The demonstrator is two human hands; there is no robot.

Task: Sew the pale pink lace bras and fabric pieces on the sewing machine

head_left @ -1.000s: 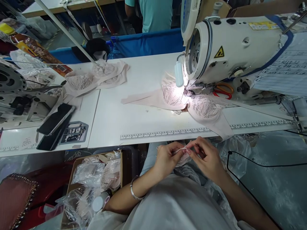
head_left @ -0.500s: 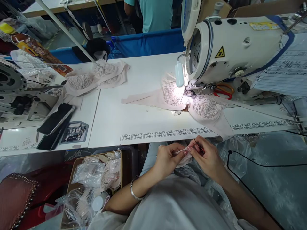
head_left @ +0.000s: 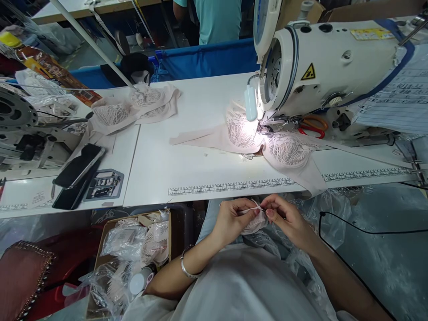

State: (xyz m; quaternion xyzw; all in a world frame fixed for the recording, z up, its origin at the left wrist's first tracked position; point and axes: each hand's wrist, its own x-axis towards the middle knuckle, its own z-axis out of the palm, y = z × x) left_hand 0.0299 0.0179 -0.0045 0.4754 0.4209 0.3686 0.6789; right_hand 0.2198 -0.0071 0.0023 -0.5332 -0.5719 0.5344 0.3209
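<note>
Below the table's front edge, my left hand [head_left: 234, 221] pinches the edge of a pale pink lace piece [head_left: 254, 223], which hangs over my lap. Close on its right, my right hand [head_left: 290, 221] has thumb and fingers pressed together at the same edge, around a small dark thing too tiny to identify. On the table, a pale pink lace bra [head_left: 287, 149] lies under the needle area of the lit sewing machine [head_left: 321, 67], one side band stretched to the left and the other drooping over the front edge.
A second lace bra [head_left: 113, 113], phones [head_left: 78, 167] and a bottle [head_left: 53, 67] lie left on the white table [head_left: 150, 171]. Red-handled scissors [head_left: 312, 127] sit behind the needle. A box of wrapped pieces [head_left: 133, 240] stands lower left. A person in teal [head_left: 219, 22] is beyond.
My right hand has shifted slightly right and down, and its fingers have uncurled somewhat. The lace piece shows more below my left fingers. The bra under the machine stays put.
</note>
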